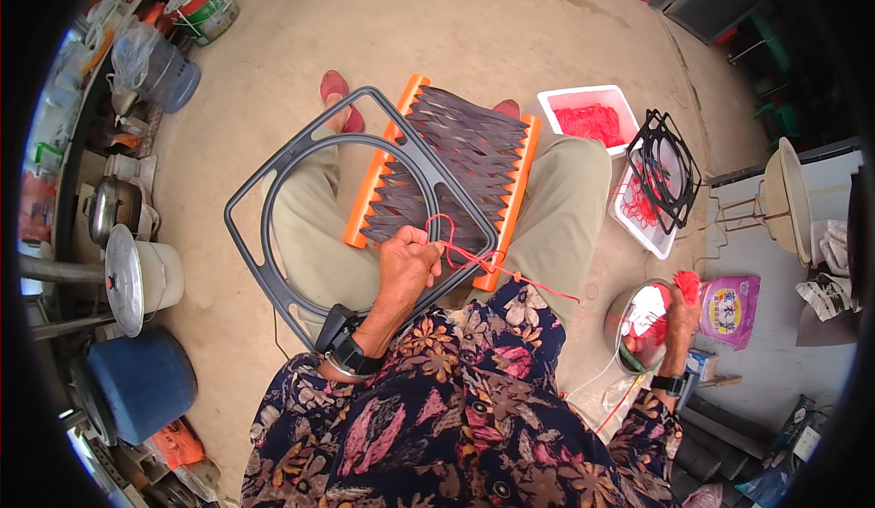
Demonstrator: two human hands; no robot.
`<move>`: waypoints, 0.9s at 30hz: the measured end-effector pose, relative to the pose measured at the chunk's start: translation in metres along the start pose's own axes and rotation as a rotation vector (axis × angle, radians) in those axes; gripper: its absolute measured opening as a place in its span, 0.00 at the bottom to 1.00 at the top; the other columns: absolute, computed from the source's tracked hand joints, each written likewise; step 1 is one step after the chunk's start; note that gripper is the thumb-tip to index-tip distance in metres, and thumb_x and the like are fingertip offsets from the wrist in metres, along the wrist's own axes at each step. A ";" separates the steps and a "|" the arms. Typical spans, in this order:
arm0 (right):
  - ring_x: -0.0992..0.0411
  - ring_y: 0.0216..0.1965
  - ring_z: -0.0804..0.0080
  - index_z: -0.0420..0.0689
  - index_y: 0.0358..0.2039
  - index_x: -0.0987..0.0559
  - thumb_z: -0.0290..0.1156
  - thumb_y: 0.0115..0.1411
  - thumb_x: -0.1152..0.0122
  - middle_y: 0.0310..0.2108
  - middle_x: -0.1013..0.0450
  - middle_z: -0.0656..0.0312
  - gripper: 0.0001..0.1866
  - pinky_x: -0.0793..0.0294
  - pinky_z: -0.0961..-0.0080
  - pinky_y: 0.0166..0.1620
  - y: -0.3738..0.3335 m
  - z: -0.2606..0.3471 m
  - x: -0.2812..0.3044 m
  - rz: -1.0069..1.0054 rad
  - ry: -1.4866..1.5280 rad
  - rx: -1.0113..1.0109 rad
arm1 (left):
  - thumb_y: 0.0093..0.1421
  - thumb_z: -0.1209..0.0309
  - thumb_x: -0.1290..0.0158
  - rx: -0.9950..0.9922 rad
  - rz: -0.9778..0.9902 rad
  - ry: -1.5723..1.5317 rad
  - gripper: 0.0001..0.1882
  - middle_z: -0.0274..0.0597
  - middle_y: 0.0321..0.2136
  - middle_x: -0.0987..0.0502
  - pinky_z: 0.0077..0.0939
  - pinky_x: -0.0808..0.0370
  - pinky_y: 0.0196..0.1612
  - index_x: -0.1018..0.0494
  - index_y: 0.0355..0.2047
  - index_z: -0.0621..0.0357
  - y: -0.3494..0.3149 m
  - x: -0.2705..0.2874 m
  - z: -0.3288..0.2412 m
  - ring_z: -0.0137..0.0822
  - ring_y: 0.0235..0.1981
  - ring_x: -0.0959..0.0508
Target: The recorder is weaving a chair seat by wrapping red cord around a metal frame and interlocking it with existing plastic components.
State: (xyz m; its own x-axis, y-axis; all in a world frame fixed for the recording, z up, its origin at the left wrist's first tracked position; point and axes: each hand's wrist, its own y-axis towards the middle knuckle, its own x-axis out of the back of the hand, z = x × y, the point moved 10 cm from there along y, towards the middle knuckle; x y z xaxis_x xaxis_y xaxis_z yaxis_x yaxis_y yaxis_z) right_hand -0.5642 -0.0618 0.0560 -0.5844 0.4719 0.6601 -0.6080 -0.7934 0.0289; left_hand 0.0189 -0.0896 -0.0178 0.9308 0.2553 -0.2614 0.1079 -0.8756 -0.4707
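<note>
My left hand [407, 266] is closed in a pinch on a thin red cord [474, 260], at the near right side of a dark grey square frame [244, 175] with a round ring inside. The cord loops around the frame's edge, and its loose end trails to the right. The frame lies tilted across my lap, over a folding seat [456, 157] with orange side bars and dark woven strips. Off to the right, my right hand [682, 317] grips a red bundle [687, 283] of what looks like cord, beside a round container [622, 312].
A white foam box of red cord [588, 123] stands beyond my right knee. Next to it, black frames [661, 166] rest on a second white box [663, 246]. A purple bag [732, 312] leans at the right wall. Pots and buckets [150, 385] line the left.
</note>
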 end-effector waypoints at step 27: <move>0.38 0.14 0.84 0.39 0.34 0.24 0.30 0.56 0.37 0.21 0.29 0.68 0.10 0.38 0.84 0.18 -0.194 0.233 -0.244 0.991 0.394 -0.038 | 0.57 0.79 0.47 -0.003 0.072 -0.125 0.07 0.41 0.14 0.28 0.16 0.38 0.14 0.35 0.28 0.59 -0.013 -0.010 -0.024 0.25 0.11 0.33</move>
State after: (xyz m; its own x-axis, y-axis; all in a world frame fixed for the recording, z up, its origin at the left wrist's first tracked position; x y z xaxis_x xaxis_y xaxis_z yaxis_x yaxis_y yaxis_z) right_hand -0.1783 -0.1129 0.0644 -0.9558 -0.2808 0.0869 0.2214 -0.8822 -0.4155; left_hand 0.0168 -0.0909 0.0109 0.8854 0.2409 -0.3975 0.0438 -0.8947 -0.4446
